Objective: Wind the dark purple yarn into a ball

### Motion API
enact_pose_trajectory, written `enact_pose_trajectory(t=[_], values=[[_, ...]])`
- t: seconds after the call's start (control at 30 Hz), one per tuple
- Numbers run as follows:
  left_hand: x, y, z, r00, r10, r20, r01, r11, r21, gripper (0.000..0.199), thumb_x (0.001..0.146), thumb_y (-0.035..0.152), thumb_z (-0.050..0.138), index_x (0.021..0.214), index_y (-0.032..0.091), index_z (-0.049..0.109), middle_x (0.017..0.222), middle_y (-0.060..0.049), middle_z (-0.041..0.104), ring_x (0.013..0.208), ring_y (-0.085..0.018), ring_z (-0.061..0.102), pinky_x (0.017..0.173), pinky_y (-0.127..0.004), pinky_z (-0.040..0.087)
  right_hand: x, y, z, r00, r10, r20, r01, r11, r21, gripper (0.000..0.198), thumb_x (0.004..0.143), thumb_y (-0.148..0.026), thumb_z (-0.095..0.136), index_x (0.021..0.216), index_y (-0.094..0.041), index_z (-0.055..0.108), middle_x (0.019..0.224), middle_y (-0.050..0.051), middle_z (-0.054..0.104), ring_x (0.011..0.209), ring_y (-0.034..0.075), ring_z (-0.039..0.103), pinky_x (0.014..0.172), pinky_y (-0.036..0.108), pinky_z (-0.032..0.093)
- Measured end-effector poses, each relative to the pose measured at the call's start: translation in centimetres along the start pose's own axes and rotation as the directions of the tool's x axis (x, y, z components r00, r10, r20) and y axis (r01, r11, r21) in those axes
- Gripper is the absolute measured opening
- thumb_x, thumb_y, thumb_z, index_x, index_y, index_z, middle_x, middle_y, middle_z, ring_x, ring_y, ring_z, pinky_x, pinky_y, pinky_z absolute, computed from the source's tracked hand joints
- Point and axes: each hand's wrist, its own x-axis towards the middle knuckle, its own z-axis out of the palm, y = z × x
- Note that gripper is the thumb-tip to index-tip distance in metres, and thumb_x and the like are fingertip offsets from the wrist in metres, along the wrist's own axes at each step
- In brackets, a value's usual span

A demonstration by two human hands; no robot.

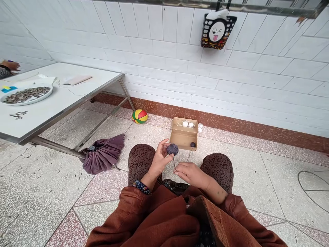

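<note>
My left hand (pixel 160 157) is closed around a dark grey-purple ball of yarn (pixel 172 149), held up between my knees. From the ball a strand of the same yarn (pixel 174 162) runs down to my right hand (pixel 189 172), whose fingers are pinched on it. Past that hand the yarn continues to a smaller dark ball of yarn (pixel 193 144) in the front part of an open cardboard box (pixel 181 139) on the floor. White balls of yarn (pixel 185 123) lie in the rear part of the box, with more white ones (pixel 200 127) beside it.
A white table (pixel 84 87) on the left bears a plate (pixel 50 93) of dried seed-like pieces. Below it lies a folded purple umbrella (pixel 104 154), and a colourful ball (pixel 139 116) rests by its leg. A black basket (pixel 218 31) hangs on the tiled wall. Another person's hand (pixel 10 66) shows far left.
</note>
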Motion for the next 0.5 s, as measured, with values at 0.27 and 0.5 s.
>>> enact_pose_trajectory(t=[0.27, 0.5], values=[[-1.0, 0.3, 0.8, 0.912, -0.021, 0.409, 0.033, 0.999, -0.022, 0.074, 0.075, 0.02, 0.079, 0.142, 0.03, 0.049, 0.113, -0.004, 0.053, 0.106, -0.019, 0.055, 0.097, -0.035, 0.044, 1.9, 2.0, -5.0, 0.92, 0.144, -0.366, -0.129, 0.99, 0.064, 0.029, 0.108, -0.035, 0.042, 0.095, -0.021, 0.064, 0.084, 0.005, 0.066, 0.079, 0.019, 0.063, 0.074, 0.029, 0.05], [-0.7, 0.9, 1.4, 0.966, -0.021, 0.259, 0.099, 0.952, -0.291, 0.073, 0.072, 0.034, 0.084, 0.139, 0.026, 0.056, 0.112, -0.005, 0.058, 0.104, -0.02, 0.055, 0.095, -0.033, 0.042, 0.6, 4.2, 0.9, 0.907, 0.321, -0.272, -0.307, 0.947, 0.092, 0.026, 0.107, -0.03, 0.041, 0.096, -0.021, 0.062, 0.084, 0.006, 0.067, 0.078, 0.02, 0.063, 0.071, 0.029, 0.049]])
